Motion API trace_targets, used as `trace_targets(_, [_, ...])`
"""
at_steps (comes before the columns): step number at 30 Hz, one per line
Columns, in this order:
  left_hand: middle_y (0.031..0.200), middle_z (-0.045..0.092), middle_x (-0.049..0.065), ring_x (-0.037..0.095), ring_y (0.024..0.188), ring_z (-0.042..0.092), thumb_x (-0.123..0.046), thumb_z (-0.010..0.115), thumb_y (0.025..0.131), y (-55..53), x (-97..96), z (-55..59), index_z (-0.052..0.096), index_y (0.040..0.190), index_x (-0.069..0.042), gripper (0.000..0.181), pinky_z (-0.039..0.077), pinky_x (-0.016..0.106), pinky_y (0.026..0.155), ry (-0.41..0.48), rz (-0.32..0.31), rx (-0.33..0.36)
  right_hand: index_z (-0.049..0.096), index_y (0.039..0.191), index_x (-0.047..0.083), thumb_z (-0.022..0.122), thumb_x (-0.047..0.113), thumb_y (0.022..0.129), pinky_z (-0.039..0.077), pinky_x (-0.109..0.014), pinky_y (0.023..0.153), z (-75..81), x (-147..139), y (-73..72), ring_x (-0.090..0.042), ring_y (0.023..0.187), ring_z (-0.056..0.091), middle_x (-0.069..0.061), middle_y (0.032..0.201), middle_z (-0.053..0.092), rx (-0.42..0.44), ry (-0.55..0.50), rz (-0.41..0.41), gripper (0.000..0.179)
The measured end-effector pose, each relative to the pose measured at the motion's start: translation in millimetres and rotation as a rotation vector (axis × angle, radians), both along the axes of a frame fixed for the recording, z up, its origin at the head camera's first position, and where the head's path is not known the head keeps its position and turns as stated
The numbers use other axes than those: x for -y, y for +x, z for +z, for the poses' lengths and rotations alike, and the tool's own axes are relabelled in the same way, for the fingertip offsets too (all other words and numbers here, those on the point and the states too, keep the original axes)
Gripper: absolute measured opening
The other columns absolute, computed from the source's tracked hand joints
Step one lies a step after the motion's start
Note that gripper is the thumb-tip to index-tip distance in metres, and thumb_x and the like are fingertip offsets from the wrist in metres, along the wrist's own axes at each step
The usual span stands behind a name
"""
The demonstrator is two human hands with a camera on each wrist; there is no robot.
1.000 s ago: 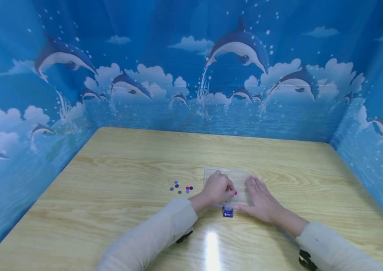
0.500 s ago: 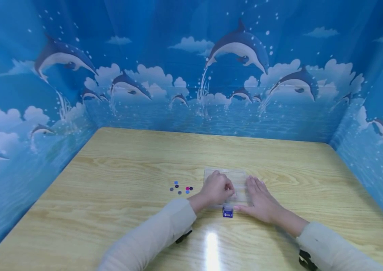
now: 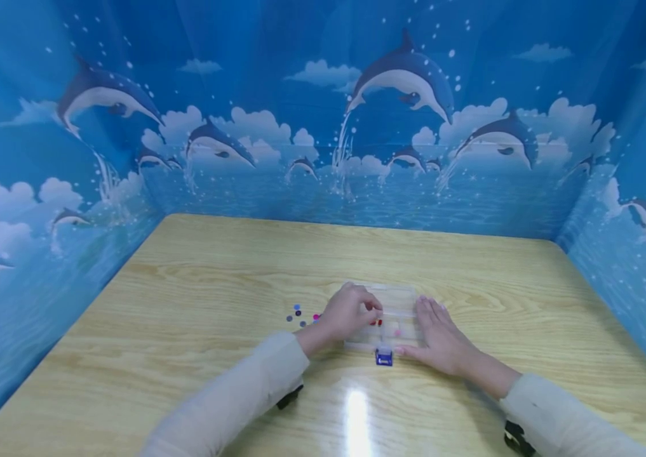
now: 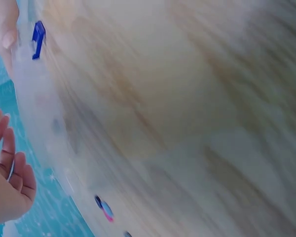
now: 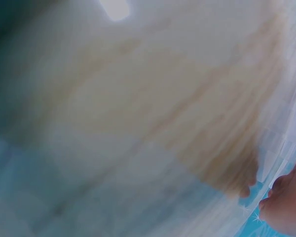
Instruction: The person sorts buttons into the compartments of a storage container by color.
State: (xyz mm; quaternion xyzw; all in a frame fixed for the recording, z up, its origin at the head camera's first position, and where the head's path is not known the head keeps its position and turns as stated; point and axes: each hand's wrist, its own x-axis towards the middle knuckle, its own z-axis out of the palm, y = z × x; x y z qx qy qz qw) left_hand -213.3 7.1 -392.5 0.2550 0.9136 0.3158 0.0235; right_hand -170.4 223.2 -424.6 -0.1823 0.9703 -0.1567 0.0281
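A clear plastic divided box [image 3: 397, 292] lies on the table with a dark blue latch [image 3: 383, 357] at its near side. My left hand [image 3: 348, 312] is over the box's left part, fingers loosely bent, with nothing visible between them; the left wrist view also shows the bent fingers [image 4: 20, 180]. Small red pieces [image 3: 380, 322] show just below its fingertips, and a pale pink piece [image 3: 397, 332] shows in the near right compartment. My right hand [image 3: 443, 339] rests along the box's right side, fingers extended, thumb near the latch.
Several small round discs, including a blue disc [image 3: 296, 307], a grey disc [image 3: 289, 318] and a pink disc [image 3: 316, 317], lie left of the box, some partly behind my left hand. A dolphin-printed curtain [image 3: 323, 127] encloses the wooden table [image 3: 231, 266].
My left hand has let go of a small pink piece in the near right compartment and moved left across the box. Red pieces there now show. My right hand has stayed put.
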Motion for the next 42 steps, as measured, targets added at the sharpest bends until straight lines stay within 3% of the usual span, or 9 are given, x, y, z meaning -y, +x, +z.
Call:
trace_targets(17, [0.088, 0.068, 0.0, 0.013, 0.088, 0.056, -0.022, 0.063, 0.087, -3.6, 33.7, -4.4, 0.071, 0.096, -0.012, 0.015, 0.045, 0.035, 0.087, 0.188, 0.017, 0.007, 0.017, 0.139, -0.016, 0.053, 0.062, 0.082, 0.013, -0.057, 0.111, -1.0, -1, -0.3, -0.048, 0.137, 0.013, -0.035, 0.147, 0.015, -0.02, 0.004, 0.009, 0.103])
trace_targets(27, [0.086, 0.068, 0.001, 0.016, 0.089, 0.057, -0.021, 0.064, 0.086, -6.9, 44.2, -11.1, 0.072, 0.094, -0.011, 0.015, 0.045, 0.034, 0.086, 0.187, 0.035, -0.061, 0.016, 0.14, -0.016, 0.053, 0.062, 0.082, 0.013, -0.056, 0.112, -1.9, -1, -0.8, -0.048, 0.137, 0.014, -0.034, 0.147, 0.015, -0.024, 0.004, 0.01, 0.103])
trace_targets(42, [0.089, 0.069, 0.004, 0.019, 0.089, 0.057, -0.019, 0.066, 0.085, -8.1, 61.6, -9.6, 0.071, 0.099, -0.009, 0.018, 0.045, 0.036, 0.083, 0.191, 0.065, -0.054, 0.017, 0.14, -0.015, 0.053, 0.062, 0.082, 0.014, -0.056, 0.112, -0.8, -1, -0.1, -0.047, 0.137, 0.014, -0.033, 0.148, 0.016, -0.031, 0.017, 0.015, 0.103])
